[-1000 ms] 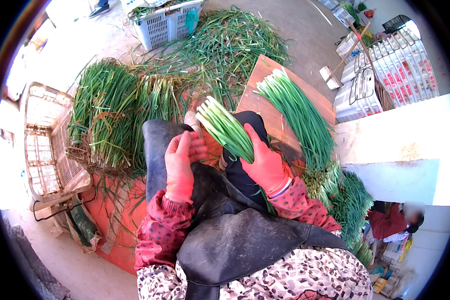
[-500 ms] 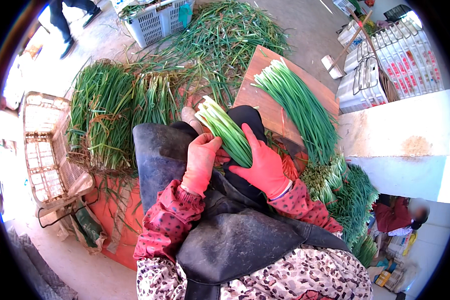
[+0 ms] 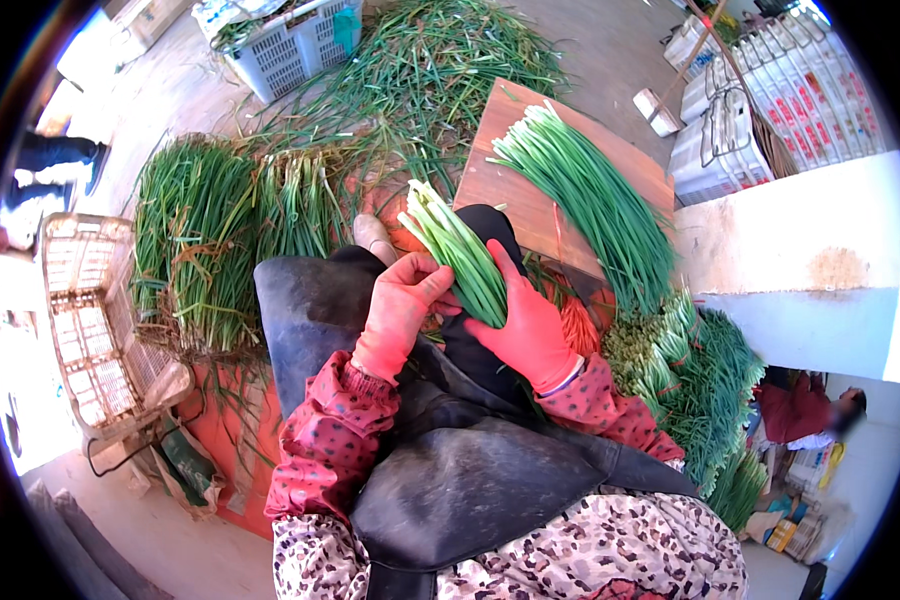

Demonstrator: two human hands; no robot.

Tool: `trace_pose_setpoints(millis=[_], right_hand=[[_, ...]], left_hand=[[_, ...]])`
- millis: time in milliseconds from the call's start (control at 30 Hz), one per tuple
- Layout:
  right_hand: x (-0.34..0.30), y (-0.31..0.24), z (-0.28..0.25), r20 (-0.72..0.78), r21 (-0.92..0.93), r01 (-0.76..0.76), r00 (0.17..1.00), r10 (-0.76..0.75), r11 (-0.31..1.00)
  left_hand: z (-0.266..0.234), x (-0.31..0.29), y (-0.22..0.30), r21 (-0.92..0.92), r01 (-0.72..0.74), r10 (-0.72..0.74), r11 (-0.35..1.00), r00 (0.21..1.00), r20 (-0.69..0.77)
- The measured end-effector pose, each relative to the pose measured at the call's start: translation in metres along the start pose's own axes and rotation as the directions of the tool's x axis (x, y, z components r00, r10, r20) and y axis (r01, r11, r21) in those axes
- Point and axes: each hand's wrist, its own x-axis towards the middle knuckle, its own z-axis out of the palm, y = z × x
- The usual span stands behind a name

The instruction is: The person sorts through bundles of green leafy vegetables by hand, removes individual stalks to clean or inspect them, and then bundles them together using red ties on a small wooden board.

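Over my lap, my right hand [image 3: 530,332], in a pink-red rubber glove, wraps round a bunch of green chives [image 3: 454,245], its pale stem ends pointing up and away. In a matching glove, my left hand [image 3: 398,308] pinches thumb and forefinger together at the bunch's left edge. What lies between those fingertips is too small to make out. To the right, a larger bundle of trimmed chives [image 3: 600,205] lies on a wooden board [image 3: 490,165]. Untrimmed chives [image 3: 195,240] with brown, dry leaves are stacked at the left.
Loose leaves [image 3: 450,60] heap on the floor ahead, beside a grey plastic crate [image 3: 285,55]. A beige basket [image 3: 90,330] stands far left. Tied bundles [image 3: 705,390] are piled at my right, near a white block [image 3: 800,240]. Another person [image 3: 805,410] is at the lower right.
The bunch and both hands stay nearly in place, the left hand shifting slightly along the bunch. The view has tilted a little. The walking person's legs have moved toward the left edge.
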Motion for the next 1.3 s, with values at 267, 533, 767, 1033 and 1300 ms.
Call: trace_pose_setpoints(millis=[267,533,767,1033,1300], right_hand=[[-0.003,0.031,-0.015,-0.111,0.186,0.018,0.994,0.002,0.982],[0.002,0.025,-0.016,-0.058,0.085,-0.134,0.989,0.139,0.987],[0.050,0.103,-0.142,-0.180,0.116,-0.165,0.966,0.184,0.979],[0.175,0.184,-0.185,-0.075,-0.254,-0.192,0.981,0.178,0.948],[0.209,0.205,-0.117,-0.091,-0.398,-0.272,0.962,0.257,0.876]], left_hand=[[0.012,0.021,-0.015,0.117,0.011,-0.002,0.993,0.997,-0.081],[0.066,0.047,0.016,-0.237,-0.125,0.130,0.963,0.992,0.003],[0.084,0.118,0.049,0.300,-0.408,0.402,0.862,0.912,0.084],[0.075,0.202,0.038,0.664,-0.714,0.148,-0.222,0.649,0.747],[0.133,0.270,0.020,0.390,-0.774,-0.181,-0.500,0.533,0.827]])
